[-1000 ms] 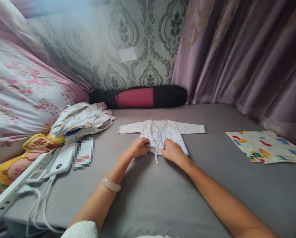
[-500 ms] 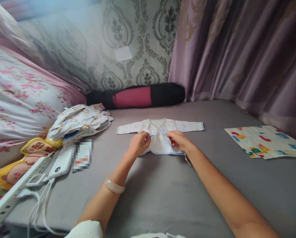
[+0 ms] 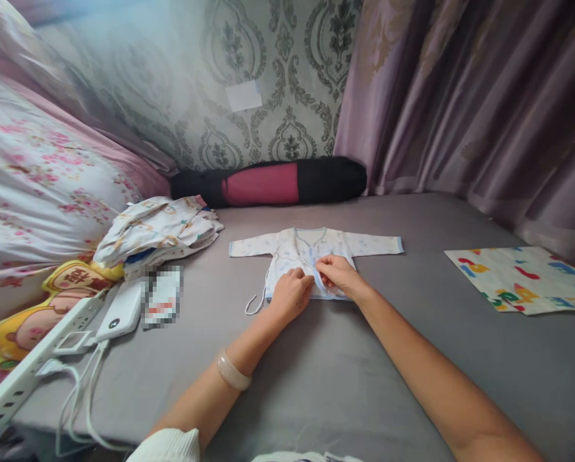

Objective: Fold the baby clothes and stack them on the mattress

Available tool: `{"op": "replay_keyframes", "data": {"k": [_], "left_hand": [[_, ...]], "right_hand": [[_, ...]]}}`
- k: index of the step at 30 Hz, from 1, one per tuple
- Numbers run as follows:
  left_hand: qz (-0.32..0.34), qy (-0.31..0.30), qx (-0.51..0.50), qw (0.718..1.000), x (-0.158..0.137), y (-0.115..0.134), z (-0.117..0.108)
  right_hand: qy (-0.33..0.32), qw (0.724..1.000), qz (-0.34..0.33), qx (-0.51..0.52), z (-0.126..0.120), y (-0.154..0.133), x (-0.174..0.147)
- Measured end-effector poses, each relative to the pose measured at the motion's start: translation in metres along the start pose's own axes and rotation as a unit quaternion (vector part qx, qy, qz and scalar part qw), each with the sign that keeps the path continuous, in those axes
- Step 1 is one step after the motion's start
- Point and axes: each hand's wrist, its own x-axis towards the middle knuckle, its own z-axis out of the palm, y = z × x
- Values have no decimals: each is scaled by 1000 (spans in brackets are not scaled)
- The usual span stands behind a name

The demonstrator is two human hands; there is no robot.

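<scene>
A small white baby shirt (image 3: pixel 287 247) with pale blue trim lies spread on the grey bed sheet, both sleeves stretched out sideways. My right hand (image 3: pixel 339 274) pinches the blue-edged front flap on the right half of the shirt. Close beside it, my left hand (image 3: pixel 292 295) has its fingers curled together on the lower front of the shirt; its fingertips are partly hidden. A thin white tie (image 3: pixel 255 307) trails from the shirt's lower left side onto the sheet. Both hands cover much of the hem.
Folded baby clothes (image 3: pixel 157 231) lie at left, near a blurred packet (image 3: pixel 163 298), a white power bank (image 3: pixel 121 311) with cables and a power strip (image 3: pixel 42 353). A yellow plush (image 3: pixel 22 321) sits beside them. Patterned cloth (image 3: pixel 518 276) lies right; a black-and-red roll (image 3: pixel 263 184) rests against the wall.
The left hand has moved right and nearer me, off the shirt's left front, which now lies flatter with its tie showing. My right hand has shifted slightly and still holds the flap.
</scene>
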Motion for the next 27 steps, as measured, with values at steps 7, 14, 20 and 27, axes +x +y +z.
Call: {"op": "replay_keyframes", "data": {"k": [7, 14, 20, 27], "left_hand": [[29, -29, 1, 999, -19, 10, -6], [-15, 84, -147, 985, -49, -26, -16], [-170, 94, -134, 972, -72, -66, -15], [-201, 42, -171, 964, -76, -65, -16]], "right_hand": [[7, 1000, -2, -17, 21, 6, 11], [-50, 999, 7, -15, 6, 1, -2], [80, 993, -11, -83, -71, 11, -35], [52, 954, -36, -294, -84, 53, -64]]}}
